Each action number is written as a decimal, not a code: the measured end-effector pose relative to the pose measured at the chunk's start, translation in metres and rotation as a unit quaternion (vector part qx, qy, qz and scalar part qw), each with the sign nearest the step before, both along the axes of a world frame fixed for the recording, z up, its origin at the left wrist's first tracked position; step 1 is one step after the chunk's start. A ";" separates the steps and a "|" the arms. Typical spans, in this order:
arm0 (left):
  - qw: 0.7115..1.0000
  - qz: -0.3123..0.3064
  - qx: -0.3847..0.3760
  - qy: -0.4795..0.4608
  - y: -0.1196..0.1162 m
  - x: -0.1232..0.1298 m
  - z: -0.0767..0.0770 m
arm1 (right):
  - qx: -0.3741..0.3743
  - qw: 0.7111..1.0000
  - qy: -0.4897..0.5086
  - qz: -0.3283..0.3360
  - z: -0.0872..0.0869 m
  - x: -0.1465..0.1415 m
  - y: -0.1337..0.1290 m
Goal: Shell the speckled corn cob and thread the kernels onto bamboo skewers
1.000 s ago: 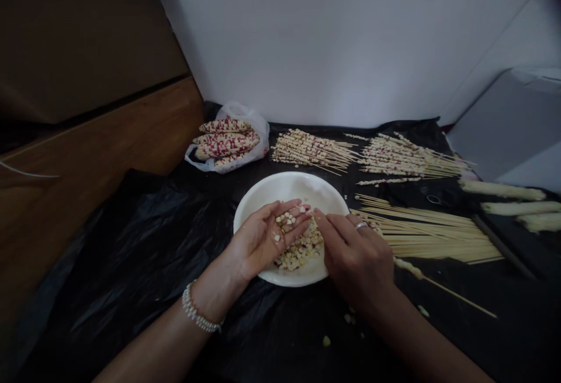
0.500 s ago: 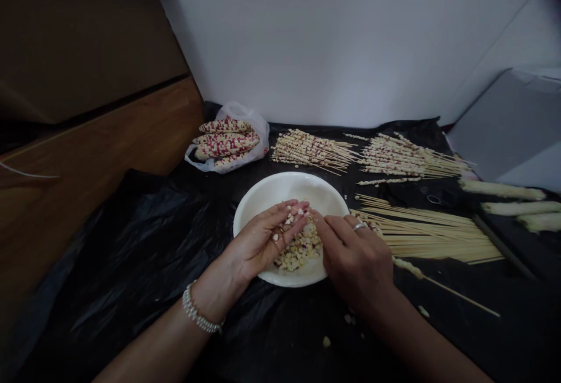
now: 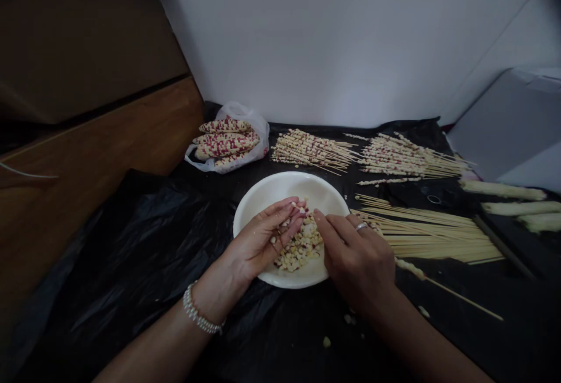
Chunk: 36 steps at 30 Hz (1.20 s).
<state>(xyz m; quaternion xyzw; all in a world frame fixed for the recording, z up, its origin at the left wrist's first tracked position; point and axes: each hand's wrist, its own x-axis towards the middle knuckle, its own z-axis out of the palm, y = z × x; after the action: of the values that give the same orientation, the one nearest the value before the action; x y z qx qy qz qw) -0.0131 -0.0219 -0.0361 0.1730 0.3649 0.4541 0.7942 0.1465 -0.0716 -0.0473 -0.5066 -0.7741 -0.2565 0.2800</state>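
Note:
My left hand point(image 3: 267, 237), with a beaded bracelet at the wrist, is cupped palm up over the white bowl point(image 3: 252, 199), several loose corn kernels resting in its curled fingers. Below it in the bowl lies a heap of pale and dark red corn kernels point(image 3: 293, 259). My right hand point(image 3: 362, 248), wearing a ring, is closed at the bowl's right rim, fingertips just apart from the left hand's. A bamboo skewer point(image 3: 462, 298) threaded with kernels comes out from under it toward the lower right; the part inside the grip is hidden.
Speckled corn cobs point(image 3: 228, 143) lie in a plastic bag point(image 3: 262, 131) at the back left. Two piles of kernel-threaded skewers point(image 3: 307, 150) sit behind the bowl. Bare skewers point(image 3: 442, 234) and stripped cobs point(image 3: 504, 190) are at right. Black plastic sheeting point(image 3: 144, 242) covers the surface.
My right hand has drawn slightly right, away from the left fingertips, and the skewer has shifted with it. The fingers of my left hand have curled a little more around the kernels.

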 end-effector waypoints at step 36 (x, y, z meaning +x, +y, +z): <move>0.998 -0.013 -0.042 -0.053 0.000 0.002 0.011 | 0.008 1.000 0.005 0.007 0.000 0.000 -0.001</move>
<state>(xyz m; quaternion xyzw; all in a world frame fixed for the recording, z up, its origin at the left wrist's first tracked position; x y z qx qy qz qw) -0.0112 -0.0218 -0.0252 0.1197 0.3385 0.4366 0.8249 0.1467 -0.0722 -0.0469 -0.4998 -0.7743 -0.2583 0.2897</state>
